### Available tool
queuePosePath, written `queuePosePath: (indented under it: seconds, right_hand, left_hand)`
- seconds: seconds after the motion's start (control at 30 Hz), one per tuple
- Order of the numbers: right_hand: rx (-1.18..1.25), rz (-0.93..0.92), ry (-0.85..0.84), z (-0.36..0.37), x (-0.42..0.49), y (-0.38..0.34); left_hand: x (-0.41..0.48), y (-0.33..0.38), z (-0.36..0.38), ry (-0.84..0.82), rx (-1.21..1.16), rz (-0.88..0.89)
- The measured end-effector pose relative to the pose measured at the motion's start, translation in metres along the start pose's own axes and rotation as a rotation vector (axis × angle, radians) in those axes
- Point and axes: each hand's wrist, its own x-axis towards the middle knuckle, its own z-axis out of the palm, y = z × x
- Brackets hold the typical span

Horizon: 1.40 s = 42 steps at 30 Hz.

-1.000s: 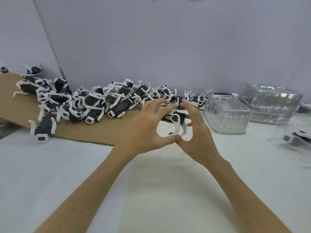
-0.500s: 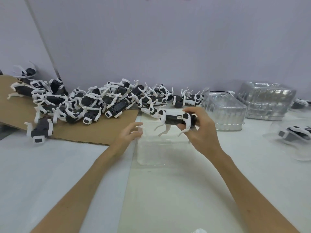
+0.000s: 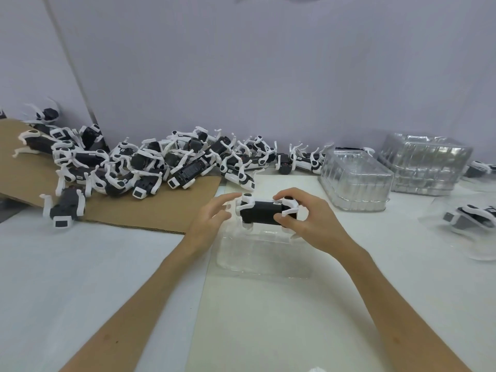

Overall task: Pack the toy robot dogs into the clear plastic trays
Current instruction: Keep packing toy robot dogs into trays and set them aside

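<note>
Compared with half a second ago, the toy dog (image 3: 264, 216) has come lower and nearer to the person, and the left hand (image 3: 212, 224) has moved up to the dog's left end.

At the far left, the pile of toy dogs (image 3: 150, 162) lies partly on the cardboard sheet (image 3: 128, 214), with their legs tangled together. The left hand is open, its fingers spread and almost straight beside the dog's left legs. I cannot tell if the fingertips touch them. The dog hangs about level, just above the far edge of the clear tray (image 3: 263, 264), which lies on the table in front of the person. The right hand (image 3: 308, 224) grips the dog's right end, with thumb and fingers curled round it. Further right stand a stack of empty trays (image 3: 354, 181) and a second stack (image 3: 426, 167), then a packed dog (image 3: 472, 218).

I think the main risk is the thin white legs. If they do not meet the tray's hollows, they can catch on the rim. No hand holds the tray, so it may slide or tip. The grip is only at one end, so the dog may twist, and a hard push may bend a leg.
</note>
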Motion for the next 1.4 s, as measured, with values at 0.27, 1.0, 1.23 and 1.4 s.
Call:
queuePosePath:
  seconds: [0.27,1.0,1.23,1.4]
  right_hand:
    - [0.063,0.061,-0.084,-0.014,0.000,-0.003]
    - [-0.098,0.032,-0.257,-0.026,0.003,-0.001]
    - [0.085,0.185,0.069,-0.023,0.009,0.003]
    - [0.053,0.536,-0.056,-0.017,0.006,0.014]
  left_hand:
    - [-0.002,0.005,0.004,0.031,-0.015,0.071]
    - [-0.001,0.002,0.011,-0.022,-0.062,-0.219]
    - [0.002,0.004,0.009,0.121,-0.010,-0.201]
    - [0.002,-0.001,0.009,0.215,0.079,-0.155]
